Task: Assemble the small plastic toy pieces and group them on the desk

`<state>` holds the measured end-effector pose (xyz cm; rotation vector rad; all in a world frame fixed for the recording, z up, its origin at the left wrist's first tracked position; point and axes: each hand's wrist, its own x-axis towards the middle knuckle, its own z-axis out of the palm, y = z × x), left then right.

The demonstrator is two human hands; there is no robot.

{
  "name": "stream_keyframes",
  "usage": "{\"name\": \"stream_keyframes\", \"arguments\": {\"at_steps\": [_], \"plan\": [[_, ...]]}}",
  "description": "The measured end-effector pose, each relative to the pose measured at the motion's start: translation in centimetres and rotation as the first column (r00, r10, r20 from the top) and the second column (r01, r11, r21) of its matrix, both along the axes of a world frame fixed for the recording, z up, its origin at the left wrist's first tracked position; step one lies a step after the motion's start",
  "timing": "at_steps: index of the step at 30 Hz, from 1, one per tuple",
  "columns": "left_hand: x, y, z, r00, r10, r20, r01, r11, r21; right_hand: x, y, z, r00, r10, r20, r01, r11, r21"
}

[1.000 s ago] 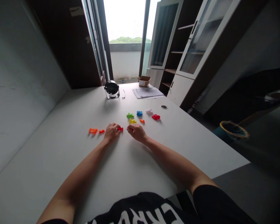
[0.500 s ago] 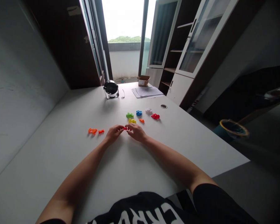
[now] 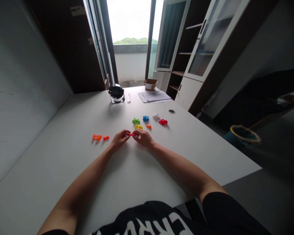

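A small red plastic piece (image 3: 131, 134) is pinched between the fingertips of both my hands, mostly covered by the fingers. On its left side my left hand (image 3: 120, 139) is closed on it; from the right my right hand (image 3: 144, 138) grips it too. Just beyond my right fingers lies a yellow toy piece (image 3: 138, 126), with a small orange piece (image 3: 148, 126) beside it. Farther back are a green toy piece (image 3: 136, 120), a blue one (image 3: 146, 118), a white one (image 3: 156, 116) and a red one (image 3: 163, 122). Two orange-red pieces (image 3: 97, 137) lie left of my left hand.
The white table (image 3: 147, 173) stretches toward a window. At its back stand a black round device on a metal bracket (image 3: 116, 93), papers (image 3: 155, 96) and an open cardboard box (image 3: 151, 85). A cable hole (image 3: 171, 111) is at right; a bin (image 3: 245, 134) stands on the floor.
My hands have drawn very slightly apart, and more of the red piece shows between the fingertips. The pieces on the table lie as before.
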<state>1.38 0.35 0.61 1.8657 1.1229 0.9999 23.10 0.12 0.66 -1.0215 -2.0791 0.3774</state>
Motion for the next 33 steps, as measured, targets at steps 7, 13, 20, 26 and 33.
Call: {"name": "stream_keyframes", "arguments": {"at_steps": [7, 13, 20, 26, 33], "plan": [[0.25, -0.38, 0.3, 0.997, 0.046, -0.055, -0.043, 0.997, 0.058, -0.11, 0.14, -0.21, 0.999, -0.002, -0.039, -0.001, 0.998, -0.063], [0.27, -0.66, 0.58, 0.992, 0.078, -0.097, -0.066, 0.991, 0.117, -0.09, 0.17, 0.02, 0.998, -0.013, -0.059, 0.007, 0.995, -0.102], [0.34, -0.77, 0.87, 0.988, 0.096, -0.12, -0.08, 0.988, 0.134, -0.01, 0.18, 0.12, 0.997, -0.03, -0.078, 0.02, 0.993, -0.119], [0.33, -0.72, 0.9, 0.99, 0.074, -0.121, -0.061, 0.993, 0.105, 0.02, 0.03, 0.24, 0.996, -0.016, -0.084, 0.006, 0.992, -0.124], [0.33, -0.72, 0.8, 0.993, 0.028, -0.119, -0.019, 0.997, 0.072, 0.12, 0.1, 0.21, 0.997, -0.056, -0.054, 0.051, 0.994, -0.096]]}}
